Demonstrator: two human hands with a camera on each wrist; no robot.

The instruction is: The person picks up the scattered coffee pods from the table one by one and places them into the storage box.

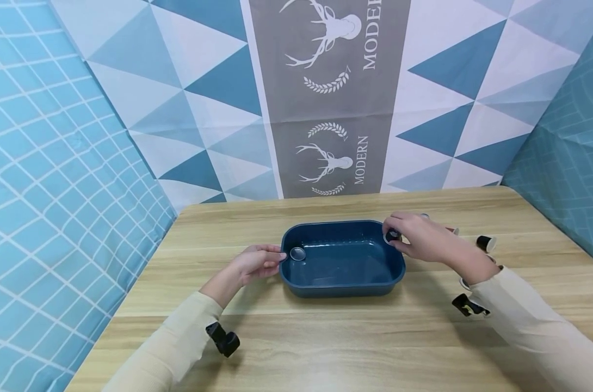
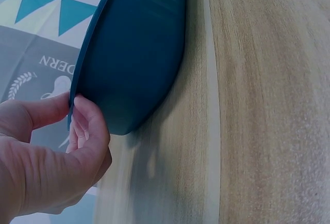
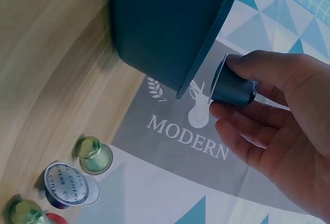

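Note:
A dark blue rectangular plastic bin [image 1: 343,287] stands on the wooden table. My left hand [image 1: 259,262] pinches its left rim between thumb and fingers, as the left wrist view also shows. Over the bin's right end, my right hand [image 1: 419,237] holds a dark coffee capsule [image 3: 234,85] between thumb and fingertips. In the right wrist view the capsule is tilted on its side, apart from the bin's edge. Another coffee capsule [image 1: 297,253] lies inside the bin at the left end, its round silver face upward.
Several more capsules lie on the table right of the bin, partly hidden by my right arm. Among them are a green capsule [image 3: 94,155], a silver-lidded one [image 3: 66,184] and a black one [image 1: 483,243]. A patterned cloth [image 1: 326,109] hangs behind the table.

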